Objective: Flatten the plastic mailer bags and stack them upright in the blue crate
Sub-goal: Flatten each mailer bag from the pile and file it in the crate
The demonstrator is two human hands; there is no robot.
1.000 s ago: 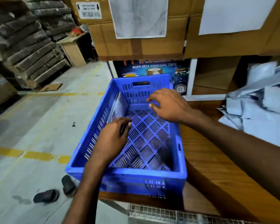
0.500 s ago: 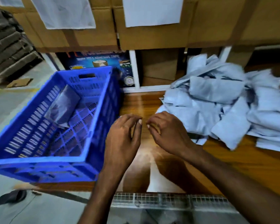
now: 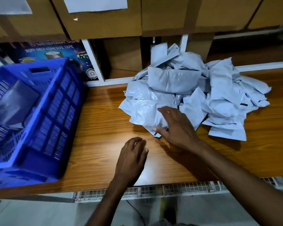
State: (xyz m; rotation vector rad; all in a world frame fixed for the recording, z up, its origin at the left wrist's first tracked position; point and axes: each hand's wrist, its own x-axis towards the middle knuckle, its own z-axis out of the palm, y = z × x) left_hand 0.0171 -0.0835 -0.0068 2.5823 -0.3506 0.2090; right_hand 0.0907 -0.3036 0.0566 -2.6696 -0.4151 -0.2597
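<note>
A blue plastic crate [image 3: 55,111] stands on the left end of the wooden table [image 3: 104,124]. One grey mailer bag [image 3: 15,101] leans against the crate's left inner wall. A loose pile of crumpled grey mailer bags [image 3: 203,95] lies on the table to the right. My right hand [image 3: 175,126] lies with spread fingers on the nearest bag [image 3: 142,111] at the pile's front left, thumb at the bag's lower corner. Holding nothing, my left hand [image 3: 132,154] hovers over the bare table just left of it, fingers loosely curled.
Taped cardboard boxes [image 3: 104,22] hang low over the back of the table. A blue adhesive-tape carton [image 3: 52,49] and a white shelf frame [image 3: 95,62] stand behind the crate. A wire mesh rack [image 3: 153,190] runs under the table's front edge.
Both hands have left the crate and moved right over the table. My right hand has reached onto the front bag of the pile. The view has swung right.
</note>
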